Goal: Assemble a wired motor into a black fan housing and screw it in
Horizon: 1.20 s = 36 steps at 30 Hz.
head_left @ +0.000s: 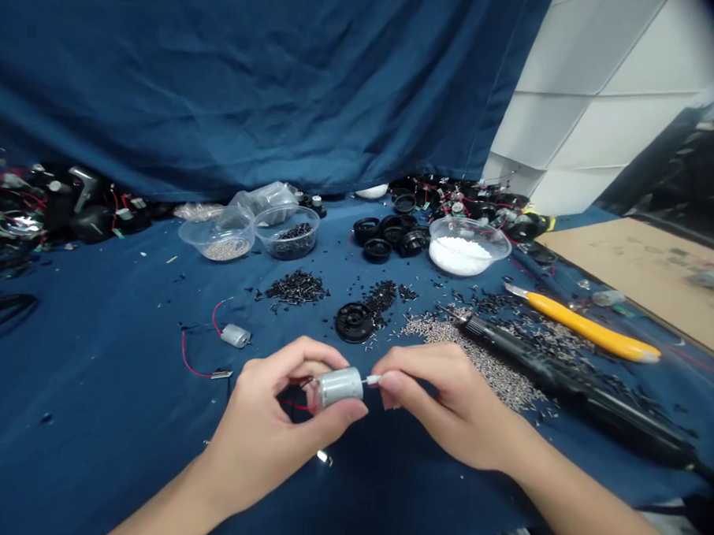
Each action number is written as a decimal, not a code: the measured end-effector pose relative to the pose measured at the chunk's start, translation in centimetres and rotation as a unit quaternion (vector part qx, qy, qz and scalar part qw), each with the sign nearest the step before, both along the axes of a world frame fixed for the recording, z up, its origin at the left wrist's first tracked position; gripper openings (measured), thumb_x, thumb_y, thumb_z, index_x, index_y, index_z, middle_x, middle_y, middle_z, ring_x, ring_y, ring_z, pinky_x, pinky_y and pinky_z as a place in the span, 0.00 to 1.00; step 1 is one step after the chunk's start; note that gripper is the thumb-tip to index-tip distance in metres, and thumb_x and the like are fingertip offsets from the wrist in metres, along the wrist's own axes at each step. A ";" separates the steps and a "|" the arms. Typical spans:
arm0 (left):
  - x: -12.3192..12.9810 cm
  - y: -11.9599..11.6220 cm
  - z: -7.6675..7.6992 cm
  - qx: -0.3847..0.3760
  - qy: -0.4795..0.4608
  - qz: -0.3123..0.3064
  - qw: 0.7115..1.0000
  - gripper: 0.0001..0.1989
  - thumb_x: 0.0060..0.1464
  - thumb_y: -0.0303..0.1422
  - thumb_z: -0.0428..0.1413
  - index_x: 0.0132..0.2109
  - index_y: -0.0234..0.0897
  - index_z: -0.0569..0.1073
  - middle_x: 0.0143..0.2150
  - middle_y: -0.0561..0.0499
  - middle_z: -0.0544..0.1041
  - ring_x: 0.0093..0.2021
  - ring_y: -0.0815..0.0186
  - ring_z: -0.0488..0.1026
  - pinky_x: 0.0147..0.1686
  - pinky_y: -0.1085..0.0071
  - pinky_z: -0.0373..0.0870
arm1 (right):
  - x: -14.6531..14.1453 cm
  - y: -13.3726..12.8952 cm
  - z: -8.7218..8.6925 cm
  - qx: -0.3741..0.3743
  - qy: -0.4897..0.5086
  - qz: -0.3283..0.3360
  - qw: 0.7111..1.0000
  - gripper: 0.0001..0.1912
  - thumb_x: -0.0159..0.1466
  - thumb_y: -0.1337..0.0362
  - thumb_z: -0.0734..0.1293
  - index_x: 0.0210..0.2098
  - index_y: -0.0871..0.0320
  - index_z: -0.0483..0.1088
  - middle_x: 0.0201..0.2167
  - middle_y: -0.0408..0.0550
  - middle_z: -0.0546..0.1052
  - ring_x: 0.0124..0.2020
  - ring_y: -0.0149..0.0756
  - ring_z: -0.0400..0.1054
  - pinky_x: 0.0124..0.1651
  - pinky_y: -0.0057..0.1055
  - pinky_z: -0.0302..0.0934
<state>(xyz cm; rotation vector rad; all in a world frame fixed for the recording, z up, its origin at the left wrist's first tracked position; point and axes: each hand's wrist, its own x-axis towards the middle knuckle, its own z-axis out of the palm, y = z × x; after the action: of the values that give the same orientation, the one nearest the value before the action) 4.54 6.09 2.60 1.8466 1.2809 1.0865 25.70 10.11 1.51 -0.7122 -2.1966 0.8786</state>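
Note:
A silver cylindrical motor (341, 387) lies on its side in my left hand (291, 414), gripped between thumb and fingers. Red wire trails from its left end. On the motor's shaft, at the right end, is a small white sleeve-like piece (373, 379). My right hand (440, 397) pinches that white piece between thumb and forefinger. Just beyond the hands a round black disc-shaped part (355, 322) rests on the blue cloth. A second, smaller-looking motor (236, 335) with a red wire lies to the left of my left hand.
Behind stand clear bowls with metal screws (227, 250), black pieces (292, 245) and white bits (461, 255). Black rings (377, 249) sit between them. At right, a black electric screwdriver (565, 387) and a yellow-handled tool (596, 327) lie among scattered screws (494, 368).

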 end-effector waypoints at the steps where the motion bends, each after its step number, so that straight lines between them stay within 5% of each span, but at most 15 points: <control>1: -0.1 0.1 0.0 -0.018 0.008 0.009 1.000 0.10 0.50 0.35 0.64 0.38 0.40 0.72 0.24 0.57 0.75 0.22 0.71 0.69 0.22 0.78 0.66 | 0.0 0.2 0.0 -0.014 -0.016 -0.021 1.000 0.18 0.71 0.62 0.58 0.27 0.58 0.68 0.21 0.41 0.70 0.22 0.27 0.63 0.29 0.26 0.54; 9: 1.3 1.2 2.1 -0.086 0.307 -0.046 0.947 0.05 0.48 0.33 0.60 0.32 0.38 0.72 0.23 0.54 0.73 0.24 0.64 0.70 0.25 0.72 0.58 | -3.4 1.1 -1.3 -0.190 0.129 -0.152 0.961 0.16 0.70 0.57 0.56 0.33 0.59 0.67 0.25 0.44 0.71 0.27 0.32 0.67 0.31 0.27 0.61; 15: 2.5 1.4 3.1 -0.075 0.315 -0.087 0.942 0.06 0.47 0.25 0.53 0.34 0.37 0.70 0.25 0.51 0.76 0.27 0.60 0.74 0.25 0.72 0.58 | -6.1 0.0 -3.2 -0.157 0.102 -0.204 0.961 0.19 0.70 0.58 0.54 0.25 0.57 0.60 0.24 0.42 0.68 0.28 0.31 0.61 0.32 0.27 0.52; 20: 0.4 0.9 4.0 -0.103 0.320 -0.104 0.936 0.13 0.47 0.23 0.51 0.42 0.37 0.67 0.28 0.52 0.79 0.30 0.61 0.77 0.27 0.74 0.63 | -6.2 0.0 -3.9 -0.147 0.074 -0.171 0.971 0.18 0.70 0.57 0.54 0.27 0.57 0.63 0.23 0.42 0.69 0.26 0.31 0.61 0.33 0.28 0.50; 26: 0.4 0.8 6.2 -0.140 0.353 -0.131 0.916 0.09 0.46 0.21 0.49 0.31 0.37 0.71 0.22 0.53 0.78 0.24 0.64 0.76 0.23 0.75 0.62 | -6.7 -0.7 -3.6 -0.181 0.108 -0.148 0.966 0.19 0.68 0.56 0.56 0.24 0.58 0.62 0.23 0.42 0.67 0.28 0.31 0.59 0.34 0.27 0.51; 31: 1.9 1.4 8.1 -0.158 0.404 -0.173 0.884 0.12 0.38 0.20 0.49 0.15 0.37 0.68 0.16 0.53 0.74 0.19 0.65 0.71 0.18 0.74 0.57 | -8.7 -1.8 -4.0 -0.260 0.183 -0.177 0.932 0.22 0.69 0.51 0.50 0.23 0.57 0.57 0.22 0.43 0.64 0.25 0.31 0.59 0.29 0.27 0.53; 36: 2.4 1.8 9.6 -0.140 0.464 -0.162 0.860 0.11 0.41 0.24 0.52 0.17 0.38 0.73 0.15 0.52 0.71 0.16 0.67 0.65 0.18 0.73 0.54 | -9.0 -1.4 -4.2 -0.327 0.208 -0.105 0.916 0.29 0.68 0.43 0.48 0.22 0.57 0.59 0.13 0.40 0.61 0.15 0.28 0.55 0.20 0.26 0.51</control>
<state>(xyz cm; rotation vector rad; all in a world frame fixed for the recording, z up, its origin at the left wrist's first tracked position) 6.91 7.87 12.16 2.3031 1.4163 -0.2508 16.70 8.69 -2.69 -0.9408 -1.4067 1.5126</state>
